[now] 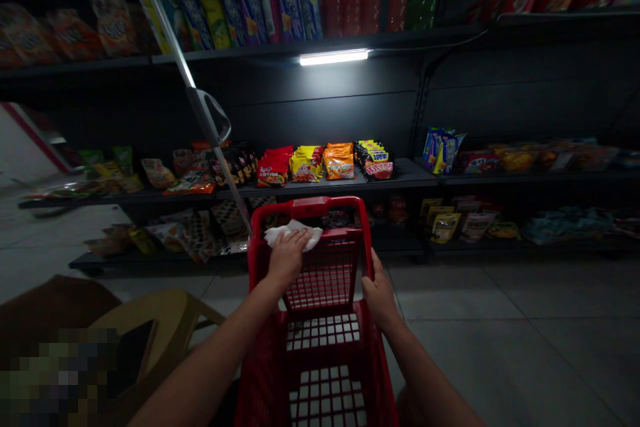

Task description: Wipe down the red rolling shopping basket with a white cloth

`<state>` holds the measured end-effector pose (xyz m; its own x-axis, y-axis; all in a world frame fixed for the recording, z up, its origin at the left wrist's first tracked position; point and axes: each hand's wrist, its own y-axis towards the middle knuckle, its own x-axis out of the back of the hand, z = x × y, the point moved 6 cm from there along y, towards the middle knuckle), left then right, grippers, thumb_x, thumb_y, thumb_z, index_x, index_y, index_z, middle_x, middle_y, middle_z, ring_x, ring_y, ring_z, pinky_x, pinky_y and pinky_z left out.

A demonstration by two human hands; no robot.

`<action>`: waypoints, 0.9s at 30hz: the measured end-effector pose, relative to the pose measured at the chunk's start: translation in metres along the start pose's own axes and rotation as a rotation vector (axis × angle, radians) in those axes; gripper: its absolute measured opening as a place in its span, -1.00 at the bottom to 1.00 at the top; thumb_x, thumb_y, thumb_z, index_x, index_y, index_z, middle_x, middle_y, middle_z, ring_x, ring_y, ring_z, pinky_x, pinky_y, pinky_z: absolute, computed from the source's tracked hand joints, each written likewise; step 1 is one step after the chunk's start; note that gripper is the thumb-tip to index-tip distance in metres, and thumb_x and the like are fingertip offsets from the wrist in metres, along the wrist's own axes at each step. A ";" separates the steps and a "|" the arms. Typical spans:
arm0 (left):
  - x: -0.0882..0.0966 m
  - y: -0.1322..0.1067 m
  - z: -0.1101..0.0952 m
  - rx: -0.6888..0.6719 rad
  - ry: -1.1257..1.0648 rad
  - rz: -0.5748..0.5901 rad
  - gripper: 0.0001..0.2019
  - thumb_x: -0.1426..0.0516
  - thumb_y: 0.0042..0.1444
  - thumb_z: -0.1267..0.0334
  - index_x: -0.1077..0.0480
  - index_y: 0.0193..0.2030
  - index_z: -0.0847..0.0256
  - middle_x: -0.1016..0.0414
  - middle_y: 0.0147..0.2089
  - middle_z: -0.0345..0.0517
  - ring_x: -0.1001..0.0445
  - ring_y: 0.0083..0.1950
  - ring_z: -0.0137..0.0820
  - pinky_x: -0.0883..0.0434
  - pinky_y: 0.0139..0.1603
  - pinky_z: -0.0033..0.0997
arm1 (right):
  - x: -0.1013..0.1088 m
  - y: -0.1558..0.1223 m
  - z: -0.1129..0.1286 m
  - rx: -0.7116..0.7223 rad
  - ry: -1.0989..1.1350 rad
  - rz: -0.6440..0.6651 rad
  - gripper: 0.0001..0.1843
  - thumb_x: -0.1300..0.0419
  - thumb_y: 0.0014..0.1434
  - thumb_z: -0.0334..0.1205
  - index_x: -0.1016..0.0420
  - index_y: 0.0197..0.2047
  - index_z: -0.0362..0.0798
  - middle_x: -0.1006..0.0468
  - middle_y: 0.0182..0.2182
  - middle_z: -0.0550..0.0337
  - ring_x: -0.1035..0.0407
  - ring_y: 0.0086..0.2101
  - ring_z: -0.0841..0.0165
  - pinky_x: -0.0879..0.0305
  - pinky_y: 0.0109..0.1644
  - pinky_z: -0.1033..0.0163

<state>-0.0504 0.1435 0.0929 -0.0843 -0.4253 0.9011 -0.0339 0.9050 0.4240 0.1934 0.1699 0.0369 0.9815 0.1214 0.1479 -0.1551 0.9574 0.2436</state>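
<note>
A red plastic shopping cart [367, 213] with mesh walls stands right in front of me. My left hand [289, 255] presses a crumpled white cloth [311, 237] against the top edge of the inner mesh panel [325, 280], just below the handle bar [309, 203]. Its fingers lie over the cloth and grip it. On the opposite side, my right hand [379, 292] is wrapped round the right rim of the cart, thumb on the inside. Nothing lies in the visible part of the cart's mesh bottom [327, 393].
Dark shelves [400, 177] with snack packets [340, 161] run across behind the cart under a lit tube lamp [334, 58]. A metal pole [175, 47] with a grey grip slants down at the left. A yellowish stool [173, 320] with a dark flat object [137, 350] stands at lower left.
</note>
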 end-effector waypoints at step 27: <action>0.047 -0.054 0.081 -0.056 0.036 0.036 -0.58 0.08 0.26 0.45 -0.48 0.12 0.23 -0.46 0.26 0.10 -0.32 0.36 -0.18 -0.31 0.35 0.01 | 0.014 -0.002 -0.011 -0.027 -0.015 -0.001 -0.14 -0.05 0.05 -0.26 -0.06 0.45 -0.03 -0.28 0.34 0.07 -0.22 0.29 0.13 -0.12 0.39 -0.03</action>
<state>-0.1328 0.0752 0.1050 -0.0483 -0.3931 0.9182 0.0239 0.9186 0.3945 0.2085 0.1728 0.0275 0.9798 0.1172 0.1621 -0.1513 0.9643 0.2173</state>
